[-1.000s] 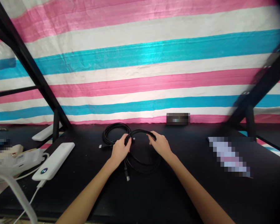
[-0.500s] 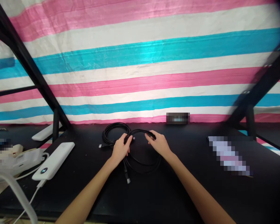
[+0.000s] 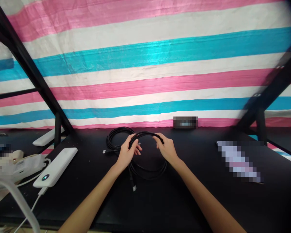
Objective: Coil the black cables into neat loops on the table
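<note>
Both of my hands grip one coil of black cable [image 3: 147, 173] over the black table [image 3: 189, 194]. My left hand [image 3: 127, 154] pinches the coil's upper left part, fingers curled round the strands. My right hand [image 3: 167, 149] is closed on the upper right part of the loop. A cable end with a plug [image 3: 134, 186] hangs down below my left hand. A second black coil [image 3: 113, 139] lies flat on the table just behind and left of my left hand, with its plug [image 3: 104, 151] pointing left.
A white power bank [image 3: 55, 167] with a white lead lies at the left, another white bar [image 3: 45, 138] behind it. Black frame posts [image 3: 57, 129] stand left and right. A striped tarp [image 3: 145, 64] closes the back. Blurred items lie at the right and back.
Both hands have raised the top of the coil slightly and shifted a little along it; the second coil and the power bank have stayed put.
</note>
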Demonstrator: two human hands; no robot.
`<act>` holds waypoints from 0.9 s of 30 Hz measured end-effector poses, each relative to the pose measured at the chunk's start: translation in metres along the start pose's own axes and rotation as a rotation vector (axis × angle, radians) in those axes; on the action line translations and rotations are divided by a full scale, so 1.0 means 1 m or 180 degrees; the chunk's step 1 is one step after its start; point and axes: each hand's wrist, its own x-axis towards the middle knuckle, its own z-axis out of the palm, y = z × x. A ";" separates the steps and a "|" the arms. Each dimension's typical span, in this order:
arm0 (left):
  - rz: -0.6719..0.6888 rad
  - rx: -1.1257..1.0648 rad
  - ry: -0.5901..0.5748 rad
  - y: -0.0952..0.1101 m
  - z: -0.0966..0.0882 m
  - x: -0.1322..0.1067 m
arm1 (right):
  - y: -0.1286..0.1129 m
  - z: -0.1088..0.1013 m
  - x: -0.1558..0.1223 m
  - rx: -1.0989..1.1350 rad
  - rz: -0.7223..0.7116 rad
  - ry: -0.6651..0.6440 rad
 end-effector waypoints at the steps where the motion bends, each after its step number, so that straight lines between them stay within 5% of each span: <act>1: -0.0095 -0.0066 0.0010 0.000 0.001 -0.001 | -0.001 0.000 0.000 0.0024 0.0000 0.0016; 5: -0.0198 -0.0131 0.0224 0.002 0.002 -0.003 | -0.009 0.001 -0.001 0.0353 0.0160 0.0027; 13: 0.0477 0.0509 0.0453 0.009 -0.004 -0.001 | -0.012 0.003 0.002 0.1791 0.0747 -0.0121; 20: -0.0086 0.0448 0.1175 0.001 -0.001 -0.001 | -0.021 -0.007 0.006 0.3118 0.0841 0.0222; 23: -0.0725 -0.0558 0.0773 0.010 0.003 -0.005 | -0.024 -0.008 0.006 0.3163 0.0822 0.0358; 27: -0.1325 -0.1621 -0.0731 0.028 0.004 -0.012 | -0.027 -0.006 0.004 0.2971 0.0782 0.0541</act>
